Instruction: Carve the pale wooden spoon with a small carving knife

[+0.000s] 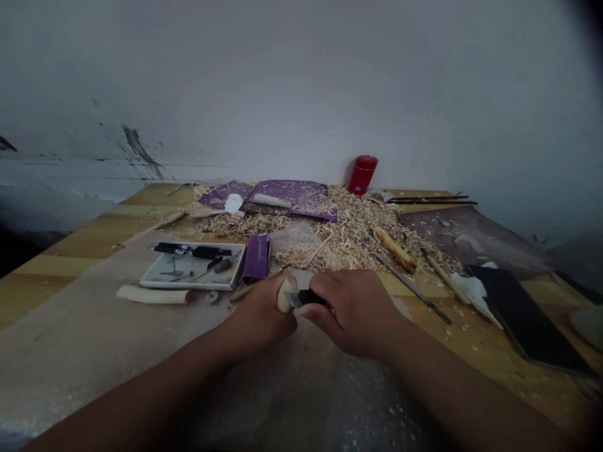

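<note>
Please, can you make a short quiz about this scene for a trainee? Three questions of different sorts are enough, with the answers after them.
1. What does the right hand hold?
2. True or false: the red canister stands beyond the wood shavings, near the wall.
3. What does the left hand grip?
A. a pale carved piece
B. a roll of tape
C. a paintbrush

Key:
1. A knife with a black handle.
2. True.
3. A, the pale carved piece.
</note>
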Available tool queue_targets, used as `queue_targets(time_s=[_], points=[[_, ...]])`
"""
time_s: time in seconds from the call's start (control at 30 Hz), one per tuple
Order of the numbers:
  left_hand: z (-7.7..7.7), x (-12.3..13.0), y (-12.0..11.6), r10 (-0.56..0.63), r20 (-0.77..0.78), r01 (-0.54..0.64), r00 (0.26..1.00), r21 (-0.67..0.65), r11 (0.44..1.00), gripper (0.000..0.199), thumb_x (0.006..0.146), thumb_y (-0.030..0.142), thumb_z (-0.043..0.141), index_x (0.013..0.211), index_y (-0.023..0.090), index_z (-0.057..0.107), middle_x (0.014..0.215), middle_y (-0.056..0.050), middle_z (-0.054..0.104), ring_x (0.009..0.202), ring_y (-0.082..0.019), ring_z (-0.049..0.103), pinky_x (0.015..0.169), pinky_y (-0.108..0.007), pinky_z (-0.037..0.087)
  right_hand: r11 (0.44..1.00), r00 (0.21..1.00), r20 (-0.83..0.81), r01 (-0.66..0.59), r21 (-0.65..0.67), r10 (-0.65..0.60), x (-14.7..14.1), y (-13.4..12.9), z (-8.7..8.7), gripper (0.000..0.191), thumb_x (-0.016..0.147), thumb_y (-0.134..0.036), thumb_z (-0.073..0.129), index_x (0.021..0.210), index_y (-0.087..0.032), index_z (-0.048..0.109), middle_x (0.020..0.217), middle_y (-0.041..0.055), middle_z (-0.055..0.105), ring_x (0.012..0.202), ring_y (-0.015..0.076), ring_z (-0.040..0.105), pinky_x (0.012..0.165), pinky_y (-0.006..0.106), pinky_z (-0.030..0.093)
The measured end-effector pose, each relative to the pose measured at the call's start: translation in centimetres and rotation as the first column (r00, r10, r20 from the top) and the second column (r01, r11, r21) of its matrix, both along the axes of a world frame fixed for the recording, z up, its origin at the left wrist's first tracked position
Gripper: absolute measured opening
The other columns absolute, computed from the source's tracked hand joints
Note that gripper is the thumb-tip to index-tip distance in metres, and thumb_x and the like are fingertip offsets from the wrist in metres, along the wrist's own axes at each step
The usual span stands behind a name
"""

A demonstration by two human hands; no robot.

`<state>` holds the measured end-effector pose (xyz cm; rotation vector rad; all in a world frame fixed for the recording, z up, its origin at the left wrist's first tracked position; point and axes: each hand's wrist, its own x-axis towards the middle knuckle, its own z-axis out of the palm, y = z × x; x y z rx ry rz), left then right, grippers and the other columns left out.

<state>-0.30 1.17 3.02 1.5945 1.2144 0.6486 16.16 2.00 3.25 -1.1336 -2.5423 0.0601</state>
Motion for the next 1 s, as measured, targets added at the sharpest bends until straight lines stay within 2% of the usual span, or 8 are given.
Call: queue_targets(time_s=[0.23,0.47,0.57,0.63,0.7,0.77,0.87,1.0], points=[[-0.2,-0.3,-0.1,-0.039,-0.112,0.066,0.993,0.242,0.968,0.02,0.058,0.002,0.043,0.07,0.017,0.048,0.066,0.003,0.053,0.059,-0.01,0.046,0.054,-0.02,0.035,0.998,0.999,0.042,-0.024,0.053,0.022,0.4,0.1,-0.1,0.048,0.081,-0.056,0.021,0.08,-0.02,0.052,0.066,0.0004,0.055,0.056,0.0125,0.045,0.051,0.026,0.016],[-0.1,-0.7,-0.2,0.018,-0.182,0.023,0.983,0.22,0.975,0.023,0.054,0.002,0.041,0.07,0.018,0.045,0.061,0.005,0.049,0.055,-0.009,0.043,0.05,-0.02,0.031,0.992,0.998,0.068,0.004,0.127,-0.013,0.4,0.3,-0.2,0.048,0.081,-0.056,0.023,0.079,-0.019,0.053,0.069,0.0027,0.057,0.059,0.0141,0.047,0.051,0.026,0.016],[0.1,-0.7,-0.7,-0.019,-0.211,0.055,0.977,0.17,0.984,0.02,0.05,0.002,0.04,0.062,0.018,0.039,0.054,0.006,0.041,0.051,-0.008,0.038,0.047,-0.02,0.027,0.976,0.977,0.107,0.171,0.133,-0.186,1.7,1.7,0.1,0.048,0.082,-0.055,0.021,0.077,-0.02,0.054,0.067,0.0038,0.058,0.057,0.0148,0.047,0.049,0.026,0.015],[0.1,-0.6,-1.1,-0.063,-0.216,0.099,0.974,0.162,0.982,0.019,0.05,0.002,0.039,0.056,0.018,0.033,0.052,0.007,0.035,0.05,-0.008,0.034,0.046,-0.02,0.024,0.906,0.904,0.102,0.402,0.13,-0.415,3.1,2.8,0.5,0.051,0.082,-0.055,0.018,0.073,-0.019,0.054,0.059,0.0039,0.056,0.05,0.0142,0.045,0.047,0.025,0.014],[0.0,-0.6,-1.1,-0.04,-0.206,0.075,0.978,0.166,0.983,0.02,0.05,0.001,0.039,0.055,0.019,0.029,0.052,0.007,0.033,0.049,-0.008,0.032,0.046,-0.021,0.023,0.856,0.857,0.053,0.504,0.12,-0.512,4.0,3.5,0.7,0.051,0.083,-0.054,0.017,0.077,-0.018,0.054,0.061,0.0042,0.057,0.053,0.0146,0.047,0.047,0.025,0.014],[-0.1,-0.5,-0.7,-0.006,-0.186,0.033,0.983,0.145,0.989,0.02,0.052,0.002,0.04,0.057,0.019,0.03,0.052,0.007,0.034,0.05,-0.008,0.033,0.047,-0.021,0.024,0.886,0.888,0.029,0.454,0.101,-0.458,3.9,3.4,0.8,0.051,0.084,-0.053,0.016,0.077,-0.019,0.053,0.061,0.0028,0.057,0.053,0.014,0.047,0.047,0.024,0.015],[-0.3,-0.5,0.1,-0.003,-0.123,0.013,0.992,0.081,0.997,0.016,0.057,0.005,0.043,0.059,0.018,0.034,0.054,0.007,0.035,0.052,-0.009,0.036,0.048,-0.021,0.027,0.963,0.963,0.031,0.264,0.06,-0.266,2.4,2.4,0.4,0.049,0.083,-0.053,0.018,0.075,-0.019,0.051,0.06,0.0006,0.055,0.053,0.0125,0.047,0.048,0.024,0.016],[-0.9,-0.5,0.5,0.038,-0.032,-0.037,0.999,0.036,0.999,0.01,0.065,0.012,0.046,0.065,0.018,0.038,0.057,0.006,0.037,0.053,-0.009,0.038,0.048,-0.02,0.03,0.992,0.992,-0.016,0.124,0.005,-0.123,0.6,0.9,-0.1,0.047,0.084,-0.053,0.02,0.074,-0.018,0.049,0.062,0.0,0.055,0.055,0.012,0.048,0.049,0.023,0.018]])
